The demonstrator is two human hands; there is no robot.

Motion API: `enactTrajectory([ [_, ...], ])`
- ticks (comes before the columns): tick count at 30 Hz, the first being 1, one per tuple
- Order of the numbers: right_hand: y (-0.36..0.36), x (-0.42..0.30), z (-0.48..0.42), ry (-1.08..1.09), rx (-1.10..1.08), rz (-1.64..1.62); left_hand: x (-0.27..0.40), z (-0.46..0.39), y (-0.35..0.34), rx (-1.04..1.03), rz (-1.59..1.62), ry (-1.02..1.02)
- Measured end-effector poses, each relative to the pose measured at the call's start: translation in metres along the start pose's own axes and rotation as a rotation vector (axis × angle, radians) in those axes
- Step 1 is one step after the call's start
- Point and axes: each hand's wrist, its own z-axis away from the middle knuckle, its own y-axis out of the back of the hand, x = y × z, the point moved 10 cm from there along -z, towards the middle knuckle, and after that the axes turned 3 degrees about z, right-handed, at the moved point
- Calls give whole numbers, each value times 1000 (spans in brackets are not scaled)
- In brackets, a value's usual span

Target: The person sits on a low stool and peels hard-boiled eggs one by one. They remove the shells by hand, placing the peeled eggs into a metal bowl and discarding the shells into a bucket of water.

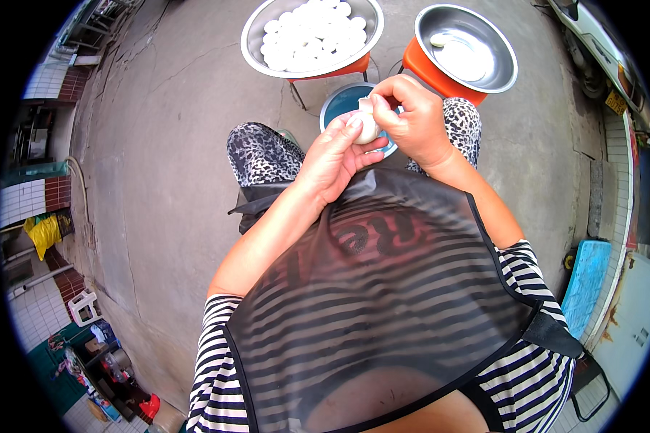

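My left hand (338, 151) holds a white egg (366, 130) between thumb and fingers, above a blue basin (336, 104) on the ground. At the top of that egg, my right hand (414, 116) pinches a lifted flap of eggshell (365, 104). Beyond my hands, a wide steel basin (254, 54) heaped with white eggs (314, 35) rests on an orange stool (352, 68). To its right, a second steel basin (498, 76) has a pale egg (439, 40) near its left wall. My hands hide much of the blue basin's inside.
An orange stool (430, 70) supports the right basin. My knees, in patterned trousers (262, 154), flank the blue basin. A dark apron (379, 281) covers my lap. A parked vehicle (590, 38) and a blue board (586, 287) stand right; a white plastic stool (85, 308) stands left.
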Motion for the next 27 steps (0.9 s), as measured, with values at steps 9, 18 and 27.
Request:
enactTrajectory([
  [9,17,32,-4,-216,148,-279,4,-1,10,3,70,-63],
  [18,-2,37,-1,-167,-132,109,19,3,15,100,-66,-201],
  [27,-24,29,7,-193,-323,33,33,8,16,171,-379,-336],
])
